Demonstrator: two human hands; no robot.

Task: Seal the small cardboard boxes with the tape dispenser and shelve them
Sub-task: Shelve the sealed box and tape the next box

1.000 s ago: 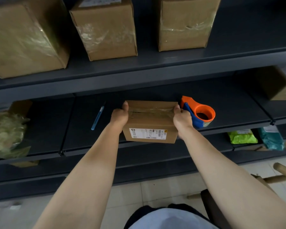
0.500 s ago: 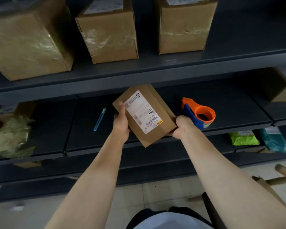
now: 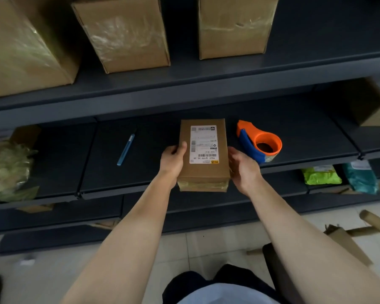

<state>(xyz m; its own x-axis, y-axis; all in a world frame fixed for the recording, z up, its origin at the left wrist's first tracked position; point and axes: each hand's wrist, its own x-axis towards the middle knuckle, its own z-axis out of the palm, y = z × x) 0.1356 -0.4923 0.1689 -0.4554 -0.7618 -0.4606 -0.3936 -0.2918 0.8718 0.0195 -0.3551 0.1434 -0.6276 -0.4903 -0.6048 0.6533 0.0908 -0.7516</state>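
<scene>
A small cardboard box [image 3: 203, 172] with a white shipping label on top lies lengthwise at the front of the middle shelf [image 3: 110, 176], its near taped end toward me. My left hand [image 3: 172, 160] grips its left side, thumb over the top edge. My right hand [image 3: 242, 166] holds the right side with curled fingers. The orange and blue tape dispenser [image 3: 259, 142] sits on the shelf just right of the box, beyond my right hand.
A blue pen [image 3: 126, 149] lies on the shelf to the left. Three larger taped boxes [image 3: 123, 34] stand on the upper shelf. Crumpled packing filler [image 3: 7, 170] is at far left. Another box [image 3: 369, 104] is at far right; green and teal pouches [image 3: 321, 175] lie below.
The box was turned from its taped face up to label side up, rotated lengthwise, and brought down onto the shelf front. Both hands shifted to its long sides.
</scene>
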